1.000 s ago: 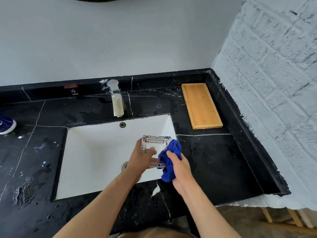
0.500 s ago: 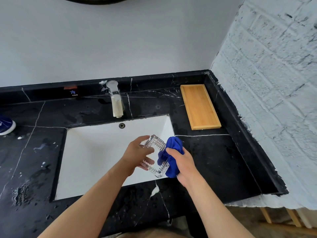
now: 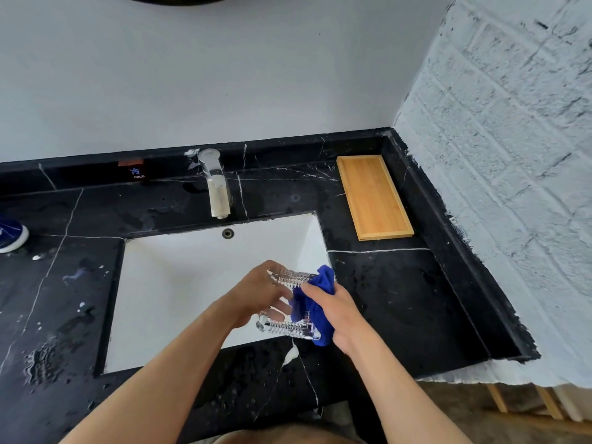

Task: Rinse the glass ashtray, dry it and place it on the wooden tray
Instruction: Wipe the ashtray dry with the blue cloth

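A tap [image 3: 217, 184] stands behind the white sink [image 3: 179, 277], set in a wet black marble surface [image 3: 400, 299]. The wooden tray [image 3: 373, 197] lies bare by the brick wall [image 3: 512, 155], well apart. Over the sink's right edge, the left hand [image 3: 256, 296] has its fingers wrapped round the glass ashtray [image 3: 290, 328], which is tipped on edge with its ribbed sides running left-right. The right hand [image 3: 336, 312] presses a blue cloth [image 3: 312, 302] into it.

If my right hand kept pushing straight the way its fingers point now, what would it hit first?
Almost at once, the blue cloth it already grips, then the glass ashtray pressed behind it and, probably, the left hand holding that ashtray over the sink. Depth past that is unclear.
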